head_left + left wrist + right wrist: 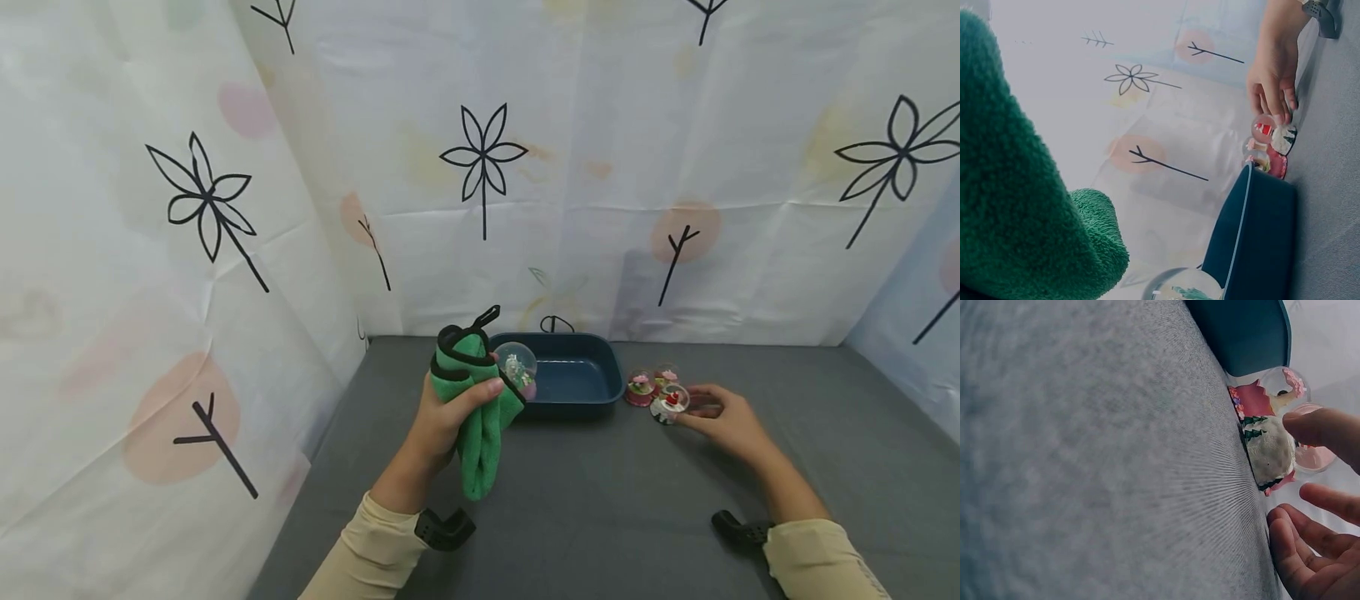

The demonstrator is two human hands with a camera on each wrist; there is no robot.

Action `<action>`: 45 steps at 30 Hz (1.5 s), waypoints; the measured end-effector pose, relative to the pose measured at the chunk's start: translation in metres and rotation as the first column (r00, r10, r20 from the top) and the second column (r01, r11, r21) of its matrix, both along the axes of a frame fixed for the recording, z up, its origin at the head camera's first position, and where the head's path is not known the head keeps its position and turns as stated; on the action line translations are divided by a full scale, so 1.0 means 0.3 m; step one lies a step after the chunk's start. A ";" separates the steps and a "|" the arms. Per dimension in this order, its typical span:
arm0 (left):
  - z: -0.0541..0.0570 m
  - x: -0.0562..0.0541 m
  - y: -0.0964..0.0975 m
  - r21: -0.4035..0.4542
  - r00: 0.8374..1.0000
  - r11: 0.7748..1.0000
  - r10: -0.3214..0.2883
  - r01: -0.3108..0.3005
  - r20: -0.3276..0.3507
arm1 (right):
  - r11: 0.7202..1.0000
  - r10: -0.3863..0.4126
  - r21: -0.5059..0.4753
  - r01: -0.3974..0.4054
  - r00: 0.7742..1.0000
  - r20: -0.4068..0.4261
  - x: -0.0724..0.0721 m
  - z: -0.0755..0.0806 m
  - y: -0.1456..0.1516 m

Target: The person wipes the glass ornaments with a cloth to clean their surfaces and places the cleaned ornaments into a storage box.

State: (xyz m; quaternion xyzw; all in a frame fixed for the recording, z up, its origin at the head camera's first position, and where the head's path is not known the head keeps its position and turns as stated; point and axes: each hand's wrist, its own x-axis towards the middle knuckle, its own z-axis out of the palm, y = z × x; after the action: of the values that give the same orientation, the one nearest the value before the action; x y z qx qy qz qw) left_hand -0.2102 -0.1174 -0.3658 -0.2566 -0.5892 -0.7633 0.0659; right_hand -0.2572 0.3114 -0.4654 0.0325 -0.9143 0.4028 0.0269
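My left hand [442,417] grips a folded green cloth [480,446] with black edging, its thumb across the front. Against the cloth's right side shows a larger snow globe [517,368] with a pink base, in front of the tray; the fingers behind the cloth are mostly hidden. On the right, my right hand [723,421] reaches to a small snow globe [1269,453] with a white base and a red figure inside. Its thumb and fingers are spread apart, fingertips right at that globe. Two more small globes [640,387] with reddish-pink bases stand directly behind it.
A dark blue tray [573,408] stands at the back of the grey table [585,508], left of the small globes. White patterned cloth walls [585,183] rise behind and at the sides. Each wrist wears a black strap-on device [445,530].
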 end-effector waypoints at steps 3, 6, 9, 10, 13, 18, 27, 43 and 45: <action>0.000 -0.001 0.001 0.002 1.000 1.000 -0.005 0.005 0.002 | 1.000 0.009 0.009 -0.009 1.000 0.009 -0.006 0.003 -0.006; -0.002 -0.001 0.002 -0.003 1.000 1.000 -0.008 0.008 0.003 | 1.000 0.018 0.024 -0.018 1.000 0.017 -0.015 0.002 -0.009; -0.004 -0.002 0.003 -0.006 1.000 1.000 -0.015 0.015 -0.003 | 0.999 0.020 0.030 -0.020 1.000 0.016 -0.027 -0.003 -0.010; -0.003 -0.002 0.004 -0.005 1.000 1.000 -0.017 0.017 -0.007 | 0.999 0.024 0.031 -0.025 1.000 0.013 -0.032 -0.005 -0.009; -0.003 -0.002 0.006 0.003 1.000 1.000 -0.022 0.022 -0.010 | 0.999 0.035 0.036 -0.035 0.999 0.006 -0.042 -0.009 -0.008; -0.002 -0.001 0.011 0.011 0.999 0.999 -0.033 0.033 -0.007 | 0.997 0.046 0.059 -0.046 0.999 -0.005 -0.050 -0.009 -0.006; -0.003 -0.001 0.011 0.014 0.999 0.999 -0.041 0.041 0.007 | 0.996 0.072 0.050 -0.071 0.997 -0.025 -0.055 -0.009 -0.017; -0.008 -0.007 0.010 0.010 0.998 0.998 -0.066 0.067 -0.013 | 0.992 0.127 0.018 -0.127 0.991 -0.042 0.002 0.051 -0.015; -0.010 -0.006 0.008 0.013 0.998 0.998 -0.068 0.068 -0.010 | 0.993 0.114 0.027 -0.113 0.991 -0.064 0.014 0.070 -0.026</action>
State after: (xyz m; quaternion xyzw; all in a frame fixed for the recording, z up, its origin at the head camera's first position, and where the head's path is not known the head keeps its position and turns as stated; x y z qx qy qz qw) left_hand -0.2121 -0.1149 -0.3688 -0.2799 -0.5747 -0.7678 0.0444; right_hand -0.2530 0.3037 -0.4443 0.0979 -0.9143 0.3916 0.0335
